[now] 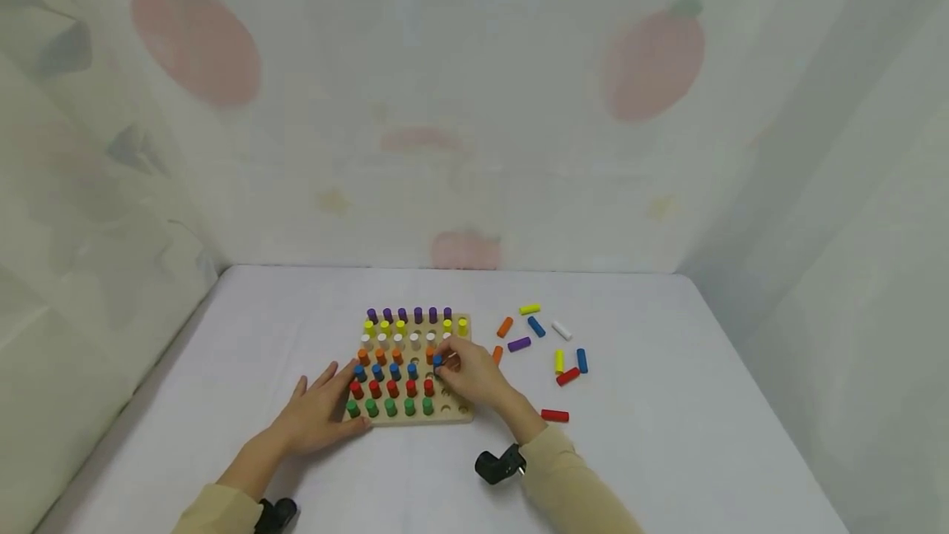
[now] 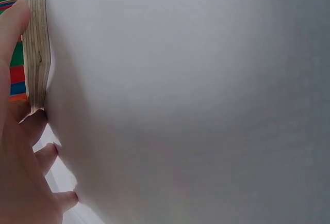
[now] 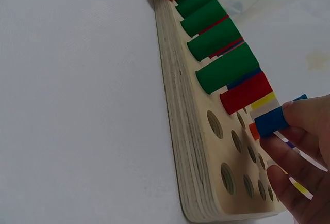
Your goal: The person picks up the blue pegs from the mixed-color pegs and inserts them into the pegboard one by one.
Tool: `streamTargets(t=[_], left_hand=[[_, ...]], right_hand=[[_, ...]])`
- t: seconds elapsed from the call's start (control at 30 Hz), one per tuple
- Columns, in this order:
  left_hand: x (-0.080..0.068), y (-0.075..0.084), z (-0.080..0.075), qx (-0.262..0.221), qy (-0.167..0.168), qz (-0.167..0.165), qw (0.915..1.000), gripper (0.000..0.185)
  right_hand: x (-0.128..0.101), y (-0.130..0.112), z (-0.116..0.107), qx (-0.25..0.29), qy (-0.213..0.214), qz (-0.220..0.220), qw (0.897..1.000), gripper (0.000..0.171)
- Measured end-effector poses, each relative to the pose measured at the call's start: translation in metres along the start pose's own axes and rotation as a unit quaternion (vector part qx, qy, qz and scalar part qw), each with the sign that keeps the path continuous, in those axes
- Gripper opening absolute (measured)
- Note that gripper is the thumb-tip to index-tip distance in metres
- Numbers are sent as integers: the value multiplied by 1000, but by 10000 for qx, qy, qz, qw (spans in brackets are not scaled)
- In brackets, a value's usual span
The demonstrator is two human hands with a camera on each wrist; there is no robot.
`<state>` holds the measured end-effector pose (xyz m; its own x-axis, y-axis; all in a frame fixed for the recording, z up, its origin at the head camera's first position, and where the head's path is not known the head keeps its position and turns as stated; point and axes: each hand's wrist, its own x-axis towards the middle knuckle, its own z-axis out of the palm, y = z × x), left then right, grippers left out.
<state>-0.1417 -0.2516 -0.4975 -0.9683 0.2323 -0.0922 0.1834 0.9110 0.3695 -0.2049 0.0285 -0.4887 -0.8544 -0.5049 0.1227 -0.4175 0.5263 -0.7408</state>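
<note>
A wooden pegboard (image 1: pixel 452 414) stands on the table, with rows of purple, yellow, white, orange, blue, red and green pegs in its holes. My right hand (image 1: pixel 473 371) pinches a blue peg (image 3: pixel 272 121) between thumb and fingers, above the board's right part. In the right wrist view the blue peg is tilted beside a red peg (image 3: pixel 246 92); whether its lower end touches a hole cannot be seen. My left hand (image 1: pixel 317 410) rests at the board's near left corner, its thumb over the edge and its fingers spread along the side and the tablecloth.
Loose pegs lie right of the board, among them a purple peg (image 1: pixel 519 344), a white peg (image 1: pixel 561 330), a yellow peg (image 1: pixel 559 362) and a red peg (image 1: pixel 554 415). White cloth (image 1: pixel 667 402) covers the table. A printed curtain (image 1: pixel 474 105) hangs behind it.
</note>
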Motion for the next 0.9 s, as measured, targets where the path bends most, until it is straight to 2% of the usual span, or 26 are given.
streamTargets(t=[0.47,0.9], left_hand=[[-2,1,-1,45,132,107,9998,100],[0,3,-3,46,52,55,10000,101]], right_hand=[[0,-7,1,16,0,159,9999,16],[4,-5,-1,45,-101,236,9997,21]])
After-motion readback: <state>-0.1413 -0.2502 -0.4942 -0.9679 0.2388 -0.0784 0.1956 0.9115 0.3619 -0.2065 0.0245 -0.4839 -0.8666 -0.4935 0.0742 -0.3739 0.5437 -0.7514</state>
